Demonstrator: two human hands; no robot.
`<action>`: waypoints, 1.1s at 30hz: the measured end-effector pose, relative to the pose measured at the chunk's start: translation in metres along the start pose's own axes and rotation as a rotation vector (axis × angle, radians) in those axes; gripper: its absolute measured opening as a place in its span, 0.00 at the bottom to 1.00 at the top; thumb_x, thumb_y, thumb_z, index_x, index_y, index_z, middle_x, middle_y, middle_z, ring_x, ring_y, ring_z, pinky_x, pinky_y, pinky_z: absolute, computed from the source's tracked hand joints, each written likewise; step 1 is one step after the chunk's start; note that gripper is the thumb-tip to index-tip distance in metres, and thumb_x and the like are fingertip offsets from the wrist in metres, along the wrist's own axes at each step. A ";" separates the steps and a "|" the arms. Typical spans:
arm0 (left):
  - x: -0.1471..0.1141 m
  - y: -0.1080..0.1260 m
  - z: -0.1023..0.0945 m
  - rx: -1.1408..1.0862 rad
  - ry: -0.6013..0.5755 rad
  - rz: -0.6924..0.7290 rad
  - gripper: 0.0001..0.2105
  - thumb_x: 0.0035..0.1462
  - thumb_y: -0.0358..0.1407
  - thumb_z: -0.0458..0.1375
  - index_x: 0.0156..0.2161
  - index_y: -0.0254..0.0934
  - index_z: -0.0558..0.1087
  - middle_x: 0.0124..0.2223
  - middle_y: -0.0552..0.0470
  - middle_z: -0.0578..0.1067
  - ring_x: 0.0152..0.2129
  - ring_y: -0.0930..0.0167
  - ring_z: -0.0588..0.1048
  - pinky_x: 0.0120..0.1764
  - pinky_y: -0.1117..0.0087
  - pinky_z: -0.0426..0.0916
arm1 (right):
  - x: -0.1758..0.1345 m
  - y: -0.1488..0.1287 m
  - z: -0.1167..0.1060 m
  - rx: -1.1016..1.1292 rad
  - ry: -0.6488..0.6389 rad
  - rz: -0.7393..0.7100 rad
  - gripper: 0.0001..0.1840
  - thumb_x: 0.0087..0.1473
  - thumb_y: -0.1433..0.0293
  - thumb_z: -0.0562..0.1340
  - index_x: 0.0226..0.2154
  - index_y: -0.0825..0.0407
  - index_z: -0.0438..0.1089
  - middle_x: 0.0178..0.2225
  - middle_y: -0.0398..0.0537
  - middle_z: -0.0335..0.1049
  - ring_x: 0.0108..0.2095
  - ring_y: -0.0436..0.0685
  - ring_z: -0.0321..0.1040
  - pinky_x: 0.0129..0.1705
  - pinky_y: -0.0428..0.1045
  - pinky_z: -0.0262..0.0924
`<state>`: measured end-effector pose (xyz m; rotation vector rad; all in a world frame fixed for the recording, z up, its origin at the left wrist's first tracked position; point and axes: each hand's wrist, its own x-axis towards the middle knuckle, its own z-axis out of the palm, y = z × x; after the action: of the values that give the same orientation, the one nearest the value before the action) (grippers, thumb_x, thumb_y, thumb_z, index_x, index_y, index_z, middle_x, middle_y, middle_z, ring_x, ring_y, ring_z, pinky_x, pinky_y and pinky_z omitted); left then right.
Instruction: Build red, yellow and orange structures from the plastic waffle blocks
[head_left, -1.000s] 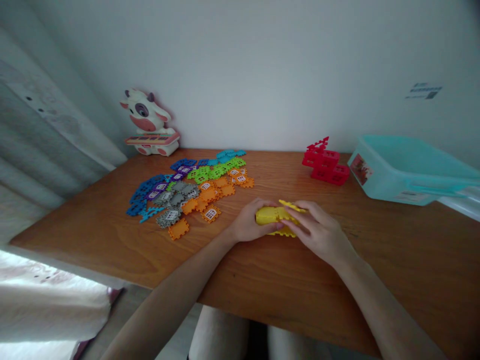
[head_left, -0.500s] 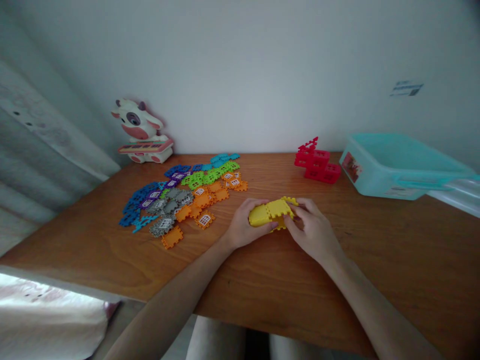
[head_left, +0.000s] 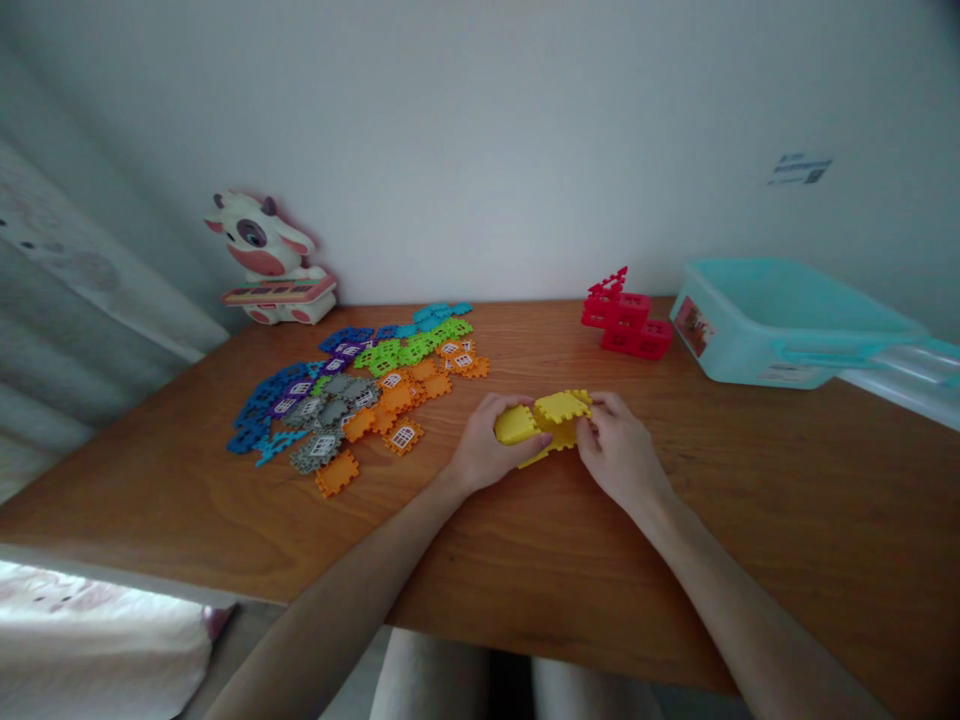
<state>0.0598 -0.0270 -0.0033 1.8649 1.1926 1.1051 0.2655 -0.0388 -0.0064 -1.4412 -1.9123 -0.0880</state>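
Near the middle of the table I hold a yellow structure of interlocking building panels (head_left: 517,425) low over the wood. My left hand (head_left: 484,445) is wrapped round its left end, thumb along the near side. At the other end, my right hand (head_left: 619,440) pinches a yellow panel (head_left: 562,406) with notched edges. This top panel sits tilted, with a gap between it and the left part. More yellow panel shows beneath it. The fingertips behind the pieces are partly hidden.
Left of my hands lie loose panels in orange (head_left: 337,472), grey, green, purple and blue. A red assembled block structure (head_left: 628,318) stands at the back right, beside a turquoise bin (head_left: 757,355). A cow-shaped toy keyboard (head_left: 274,265) stands at the back left.
The top yellow panel has lifted and parted from the left portion, opening a gap. My right hand has shifted slightly with it. The whole view has moved a little.
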 end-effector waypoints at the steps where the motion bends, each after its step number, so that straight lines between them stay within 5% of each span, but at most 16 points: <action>1: 0.000 -0.001 0.000 -0.015 0.003 0.003 0.23 0.50 0.42 0.71 0.51 0.40 0.74 0.48 0.48 0.76 0.45 0.64 0.76 0.51 0.59 0.71 | 0.000 0.001 0.001 0.025 0.007 0.016 0.14 0.61 0.71 0.54 0.35 0.53 0.76 0.43 0.58 0.74 0.36 0.61 0.77 0.40 0.56 0.76; 7: -0.003 -0.004 -0.002 0.038 0.016 0.191 0.25 0.50 0.41 0.71 0.51 0.39 0.71 0.49 0.46 0.75 0.47 0.63 0.75 0.52 0.58 0.71 | -0.002 0.001 0.007 0.225 -0.019 0.117 0.18 0.54 0.74 0.58 0.47 0.54 0.75 0.45 0.58 0.72 0.40 0.62 0.77 0.37 0.55 0.77; 12: -0.002 -0.004 -0.006 0.094 -0.026 0.292 0.26 0.51 0.42 0.71 0.54 0.40 0.70 0.51 0.45 0.74 0.48 0.63 0.75 0.53 0.58 0.71 | -0.005 0.002 0.005 0.111 -0.011 0.047 0.30 0.49 0.75 0.60 0.57 0.53 0.69 0.53 0.61 0.67 0.50 0.69 0.73 0.49 0.64 0.74; 18: 0.000 0.000 -0.011 0.052 0.114 0.260 0.26 0.51 0.45 0.71 0.54 0.41 0.72 0.49 0.46 0.74 0.46 0.64 0.75 0.53 0.58 0.71 | -0.004 0.008 0.010 0.175 0.042 0.095 0.27 0.52 0.77 0.58 0.55 0.52 0.72 0.51 0.60 0.67 0.47 0.66 0.74 0.46 0.62 0.76; 28: -0.003 0.006 -0.009 0.095 0.174 0.349 0.27 0.52 0.47 0.70 0.56 0.41 0.73 0.47 0.47 0.74 0.45 0.64 0.76 0.50 0.59 0.73 | 0.000 0.008 0.005 0.183 0.123 0.125 0.24 0.52 0.78 0.58 0.50 0.52 0.76 0.47 0.59 0.71 0.44 0.64 0.76 0.41 0.59 0.78; 33: -0.009 0.010 -0.007 0.153 0.266 0.440 0.29 0.52 0.50 0.69 0.56 0.42 0.72 0.47 0.46 0.74 0.44 0.64 0.76 0.49 0.58 0.73 | 0.002 0.001 0.002 0.294 0.224 0.162 0.21 0.55 0.75 0.60 0.50 0.50 0.77 0.47 0.57 0.72 0.47 0.64 0.75 0.48 0.61 0.75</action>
<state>0.0551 -0.0382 0.0061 2.2186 1.0556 1.5786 0.2651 -0.0360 -0.0064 -1.3210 -1.5502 0.1006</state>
